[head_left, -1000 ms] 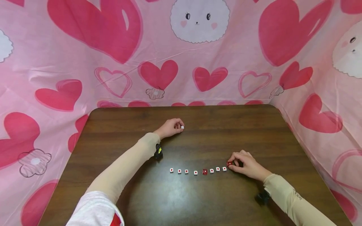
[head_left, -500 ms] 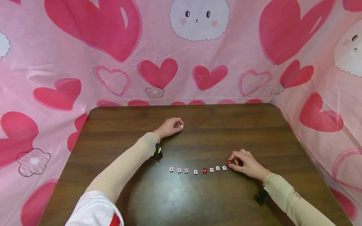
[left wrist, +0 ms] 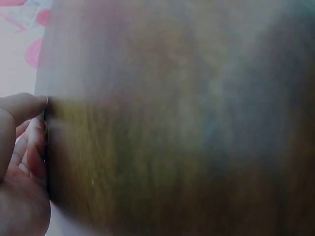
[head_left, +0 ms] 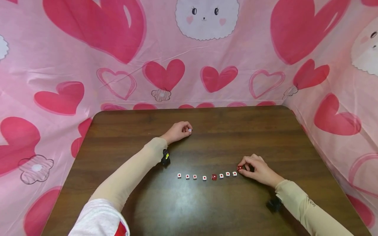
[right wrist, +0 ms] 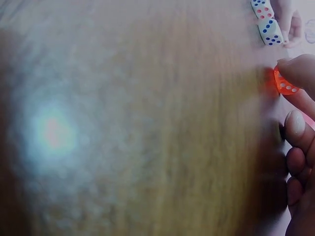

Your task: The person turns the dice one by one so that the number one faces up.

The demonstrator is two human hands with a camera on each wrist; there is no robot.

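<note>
Toward the back of the table my left hand [head_left: 177,131] pinches a white die [head_left: 190,130] between thumb and fingers. In the left wrist view that hand shows at the left edge, its die hidden. My right hand [head_left: 257,167] pinches a translucent red die [right wrist: 286,84] at the right end of a row of dice. The row holds several white dice, each with a red dot up, such as the leftmost white die [head_left: 179,176] and the one nearest my right hand, a white die [head_left: 234,173]. Among them sits another red die [head_left: 214,177].
The brown wooden table [head_left: 141,203] has rounded far corners. Pink cloth [head_left: 195,52] printed with hearts hangs behind it and along both sides. Black wrist cameras are strapped under both sleeves, one a black camera [head_left: 165,158] at the left wrist.
The white die in my left hand has turned between the fingers and shows a different face. My right hand and the row of dice stay put; the head view shifts slightly.
</note>
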